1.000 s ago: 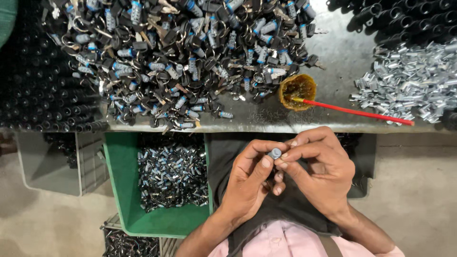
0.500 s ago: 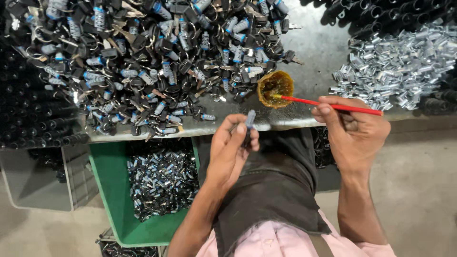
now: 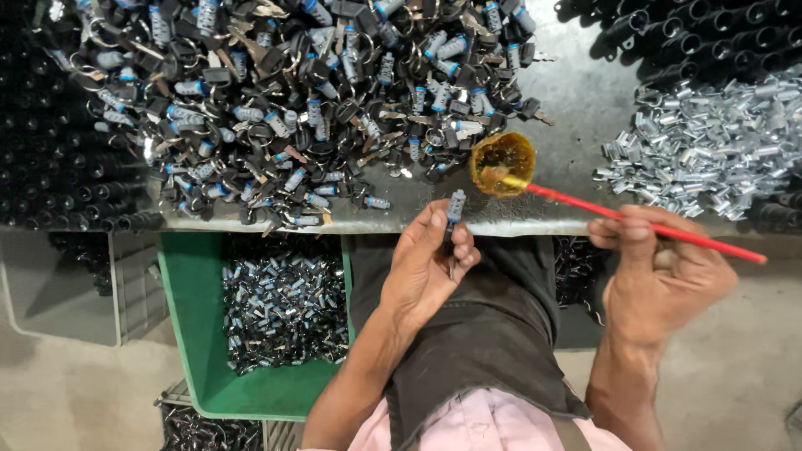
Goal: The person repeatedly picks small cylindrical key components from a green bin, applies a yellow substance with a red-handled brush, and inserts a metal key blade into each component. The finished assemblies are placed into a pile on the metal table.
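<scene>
L hand: our left hand (image 3: 426, 267) pinches a small lock cylinder (image 3: 455, 205) betw thumb & fingertips, cylinder upright, its top at 12 o'clock just over the table edge (image 3: 535, 225).
R hand: our right hand (image 3: 660, 271) clenched round a red brush handle (image 3: 643, 224), shaft running toward 10 o'clock.
Brush tip: sits in a small round yellow pot (image 3: 501, 163) on the table, at 1 o'clock from the cylinder, near but apart.
Table, 11 o'clock: big heap of cylinders w/ keys (image 3: 284, 100), black & silver-blue.
Table, 2 o'clock: pile of silver metal sleeves (image 3: 710, 142); black tubes (image 3: 693, 33) beyond it.
Below table, 8 o'clock of L hand: green bin (image 3: 188, 334) w/ more cylinders inside.
Lap: we see a dark apron (image 3: 493, 334) betw both forearms.
</scene>
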